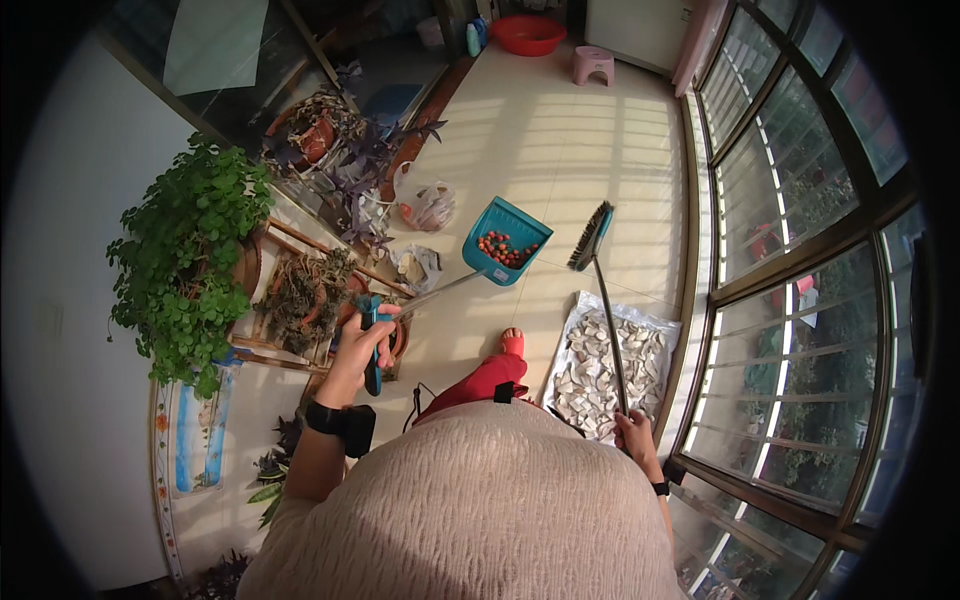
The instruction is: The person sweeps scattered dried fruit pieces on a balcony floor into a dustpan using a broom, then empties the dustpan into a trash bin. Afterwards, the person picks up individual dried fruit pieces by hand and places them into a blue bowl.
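Note:
My left hand (360, 349) grips the teal handle of a long-handled dustpan (487, 217). Several small red and orange fruits (506, 249) lie in its teal pan, gathered toward the handle side. In my right hand (636, 435) is the dark pole of a broom (609, 322). Its head (592, 236), teal with dark bristles, is to the right of the dustpan and apart from it. The pole passes over a silvery sheet (559, 360) spread with many pale dried slices (600, 352). Whether the broom's bristles touch the floor I cannot tell.
Potted plants (187, 262) crowd a wooden stand (277, 360) at left. Beside them, a tied plastic bag (427, 206) and another bag (416, 266) rest on the tiled floor (555, 157). Barred windows (795, 360) line the right. A red basin (527, 36) and pink stool (593, 66) stand farther off.

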`<state>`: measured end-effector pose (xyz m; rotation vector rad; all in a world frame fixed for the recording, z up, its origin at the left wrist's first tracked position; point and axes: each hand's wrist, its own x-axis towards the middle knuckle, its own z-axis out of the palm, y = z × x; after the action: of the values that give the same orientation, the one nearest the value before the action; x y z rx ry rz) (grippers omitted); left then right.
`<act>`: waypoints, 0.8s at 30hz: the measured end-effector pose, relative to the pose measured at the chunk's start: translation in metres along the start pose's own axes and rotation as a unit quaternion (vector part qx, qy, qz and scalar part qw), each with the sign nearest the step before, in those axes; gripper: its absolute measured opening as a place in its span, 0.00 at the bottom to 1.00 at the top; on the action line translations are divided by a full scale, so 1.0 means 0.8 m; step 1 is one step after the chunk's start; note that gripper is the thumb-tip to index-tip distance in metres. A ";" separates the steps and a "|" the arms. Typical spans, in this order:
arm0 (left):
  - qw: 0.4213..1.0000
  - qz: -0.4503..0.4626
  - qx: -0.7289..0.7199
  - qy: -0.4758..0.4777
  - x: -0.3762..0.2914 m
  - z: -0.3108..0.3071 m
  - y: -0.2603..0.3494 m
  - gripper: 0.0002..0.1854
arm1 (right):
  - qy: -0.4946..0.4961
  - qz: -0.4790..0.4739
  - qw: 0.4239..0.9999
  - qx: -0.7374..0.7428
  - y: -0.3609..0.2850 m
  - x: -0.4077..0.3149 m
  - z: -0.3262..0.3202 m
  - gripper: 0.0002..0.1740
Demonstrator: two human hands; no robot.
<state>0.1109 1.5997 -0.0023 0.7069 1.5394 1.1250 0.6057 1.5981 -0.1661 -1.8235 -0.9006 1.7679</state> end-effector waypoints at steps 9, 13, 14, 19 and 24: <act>1.000 -0.014 0.004 -0.022 0.253 0.101 0.057 0.13 | 0.029 0.029 0.997 -0.072 -0.154 0.184 -0.049 0.11; 0.999 -0.043 -0.019 -0.007 0.358 0.141 0.104 0.14 | 0.013 0.059 0.995 -0.081 -0.221 0.264 -0.089 0.13; 0.999 -0.045 -0.025 -0.006 0.385 0.150 0.119 0.14 | 0.021 0.062 0.994 -0.092 -0.236 0.284 -0.094 0.13; 0.999 -0.039 -0.028 0.004 0.510 0.198 0.175 0.15 | 0.038 0.085 0.991 -0.099 -0.326 0.383 -0.121 0.14; 0.998 -0.031 -0.050 0.029 0.655 0.247 0.199 0.16 | 0.051 0.055 0.979 -0.190 -0.452 0.542 -0.160 0.16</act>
<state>0.1396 2.1775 -0.0662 0.5593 1.5320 1.1767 0.6661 2.1727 -0.2026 -2.2188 -1.1791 1.6311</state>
